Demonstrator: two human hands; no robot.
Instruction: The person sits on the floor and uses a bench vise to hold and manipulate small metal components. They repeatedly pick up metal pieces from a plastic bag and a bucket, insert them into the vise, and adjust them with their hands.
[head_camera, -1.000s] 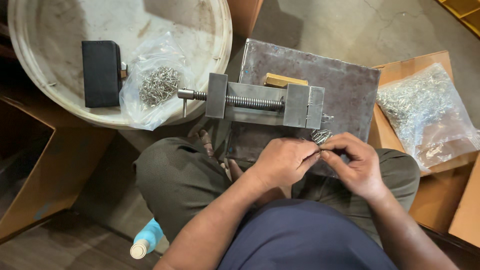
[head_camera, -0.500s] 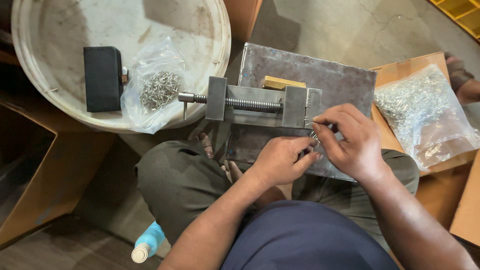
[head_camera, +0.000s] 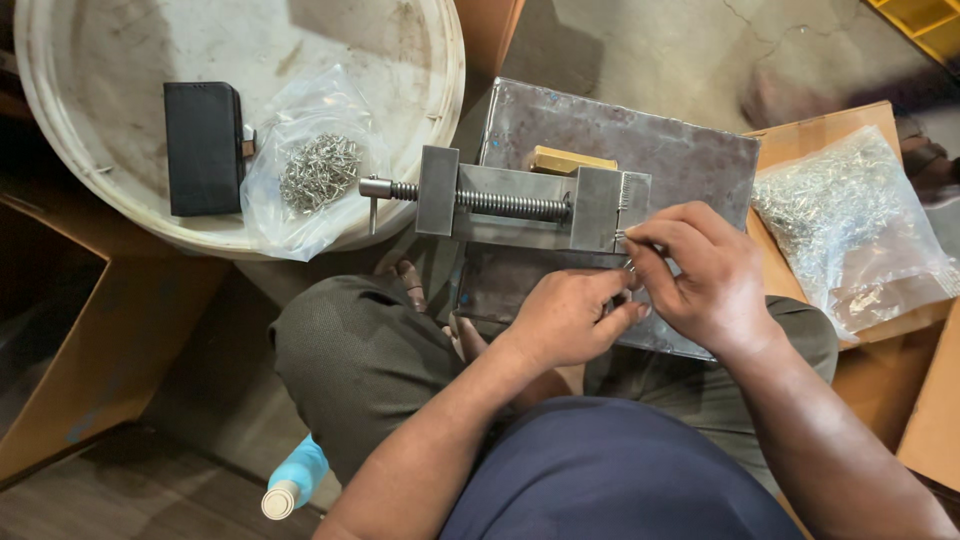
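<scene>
Head view: right hand (head_camera: 705, 275) pinches a small metal pin (head_camera: 628, 268) at the bench vise's (head_camera: 520, 205) 3 o'clock jaw; left hand (head_camera: 570, 315), fingers curled, steadies below. Pin could slip from that fingertip grip.

Vise (head_camera: 505, 200): bare grey metal, matt, threaded screw. Plate (head_camera: 690, 150) under it: steel, dull, blotched and scuffed. Brass-coloured block (head_camera: 570, 160) at vise's far side, smooth. Left bag (head_camera: 300, 165): clear glossy plastic, crinkled, small shiny metal parts inside. Right bag (head_camera: 850, 225): same plastic, same parts. White tub (head_camera: 130, 50): plastic, stained, scratched. Black case (head_camera: 203, 148): matt. Boxes (head_camera: 90, 350): brown cardboard. Floor far side: rough concrete.
</scene>
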